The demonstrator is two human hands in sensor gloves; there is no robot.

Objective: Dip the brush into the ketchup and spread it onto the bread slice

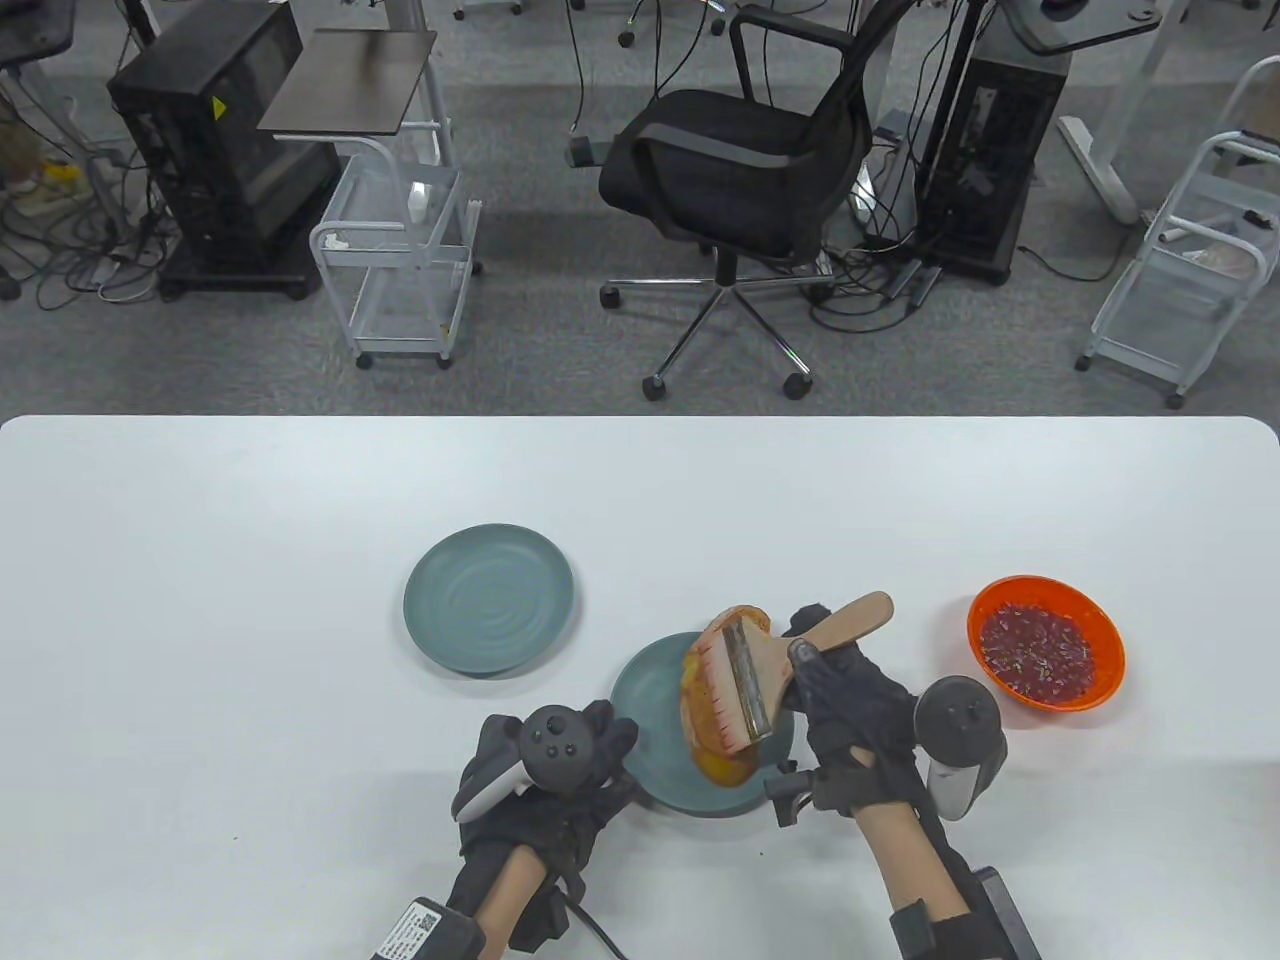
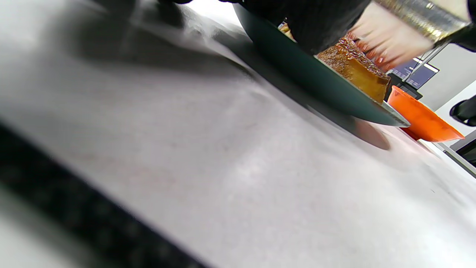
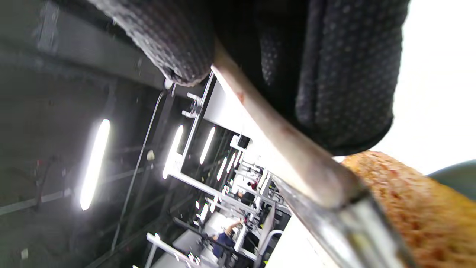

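Your right hand [image 1: 850,715] has its fingers curled round the wooden handle of the brush [image 1: 775,670], a flat brush with a shiny metal band and pale bristles stained red at the tips. The bristles lie on the bread slice [image 1: 712,735], which is golden-brown, with a rough crumb and a glossy red-orange coat. The slice sits on the near teal plate [image 1: 650,690], a round, smooth, matte dish, and it reaches past the plate's rim at 12 o'clock.

Your left hand [image 1: 560,780] rests at 9 o'clock of this plate, with the fingers reaching to its rim. I cannot tell if they really pinch the rim, because the tracker covers them.

The orange bowl [image 1: 1045,642] of ketchup stands at 3 o'clock of the plate, well apart; it is round plastic and the sauce inside is dark red and speckled. A second teal plate [image 1: 489,597], with faint spiral rings, lies at 10 o'clock.

The table [image 1: 200,620] is white and smooth with rounded corners. Behind it, grey carpet carries a black mesh office chair [image 1: 745,170], white wire carts [image 1: 400,270], computer towers and loose cables.
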